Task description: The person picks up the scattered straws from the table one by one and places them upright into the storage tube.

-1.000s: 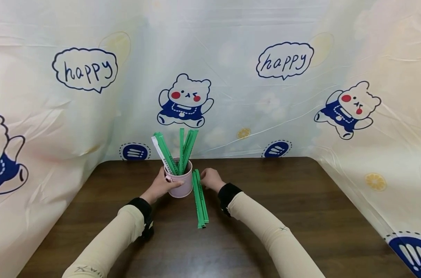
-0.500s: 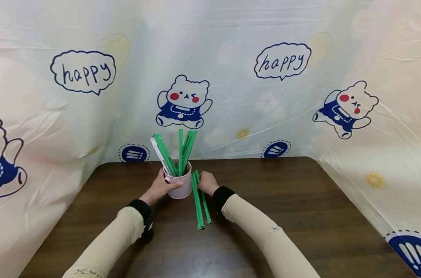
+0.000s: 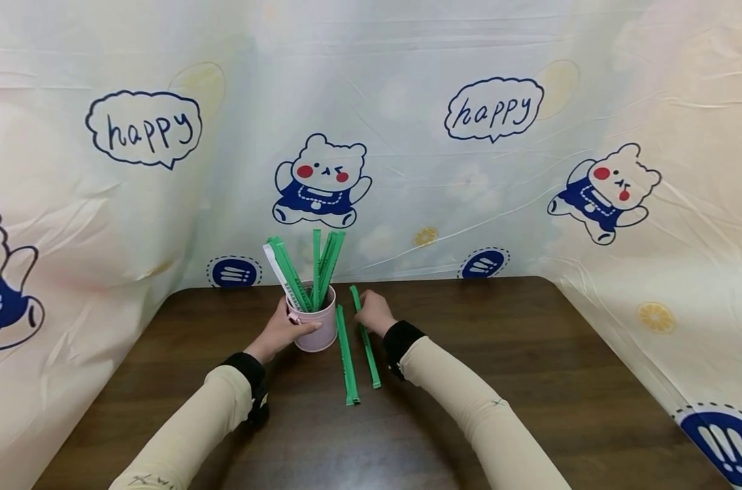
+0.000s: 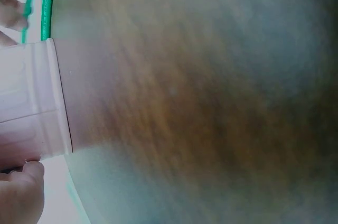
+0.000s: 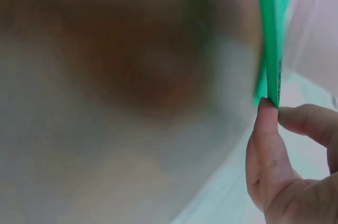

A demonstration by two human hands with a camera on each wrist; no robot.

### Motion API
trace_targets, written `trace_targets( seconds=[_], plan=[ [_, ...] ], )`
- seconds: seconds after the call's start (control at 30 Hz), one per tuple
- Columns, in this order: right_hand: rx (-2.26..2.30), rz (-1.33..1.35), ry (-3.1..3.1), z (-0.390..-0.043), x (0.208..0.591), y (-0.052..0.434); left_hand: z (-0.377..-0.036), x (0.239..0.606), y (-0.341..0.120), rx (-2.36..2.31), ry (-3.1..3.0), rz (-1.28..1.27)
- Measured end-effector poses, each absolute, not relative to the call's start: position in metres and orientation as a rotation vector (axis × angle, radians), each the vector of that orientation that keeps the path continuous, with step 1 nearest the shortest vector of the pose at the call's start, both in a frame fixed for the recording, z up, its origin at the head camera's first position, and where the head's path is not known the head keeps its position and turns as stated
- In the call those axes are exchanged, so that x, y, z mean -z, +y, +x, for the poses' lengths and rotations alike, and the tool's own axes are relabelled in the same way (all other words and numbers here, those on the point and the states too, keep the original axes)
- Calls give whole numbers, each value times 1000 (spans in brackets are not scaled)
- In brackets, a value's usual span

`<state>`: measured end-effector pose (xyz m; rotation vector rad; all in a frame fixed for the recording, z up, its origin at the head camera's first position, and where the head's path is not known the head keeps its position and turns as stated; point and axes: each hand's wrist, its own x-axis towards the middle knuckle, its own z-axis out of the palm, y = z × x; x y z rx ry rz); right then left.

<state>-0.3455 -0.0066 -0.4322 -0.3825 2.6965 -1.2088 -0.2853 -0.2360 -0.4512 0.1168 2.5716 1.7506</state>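
In the head view my left hand [image 3: 285,330] grips a small pink bucket [image 3: 318,333] from its left side, thumb across the front. Several green paper-wrapped straws [image 3: 328,269] and a white one [image 3: 281,272] lean upright in the bucket. My right hand [image 3: 375,314] pinches a slim green wrapped straw [image 3: 371,361] near its far end. Between thumb and index finger, the right wrist view shows that straw [image 5: 272,44]. Just right of the bucket lies more green wrapping [image 3: 348,361]; whether it is one straw or two overlapping I cannot tell. The left wrist view shows the bucket wall [image 4: 31,94].
A dark brown wooden table [image 3: 481,381] lies under everything. Behind it and at both sides hangs a pale printed cloth [image 3: 401,184] with cartoon bears, meeting the table's far edge.
My right hand has drawn one green straw away from the others, to the right and slightly back. Earlier they lay side by side. The left hand and the bucket keep their place.
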Motion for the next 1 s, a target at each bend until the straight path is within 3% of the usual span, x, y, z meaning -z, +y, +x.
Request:
trace_targets(
  seconds=[0.23, 0.63, 0.8, 1.0],
  plan=[
    [1491, -379, 2711, -357, 378, 7, -286, 450, -242, -1749, 2578, 119],
    [2091, -671, 2633, -348, 266, -15, -283, 449, -247, -1750, 2552, 106],
    [2099, -880, 2671, -334, 265, -36, -285, 450, -245, -1738, 2569, 116],
    [1892, -1034, 2764, -322, 299, -61, -285, 451, -239, -1758, 2555, 123]
  ],
)
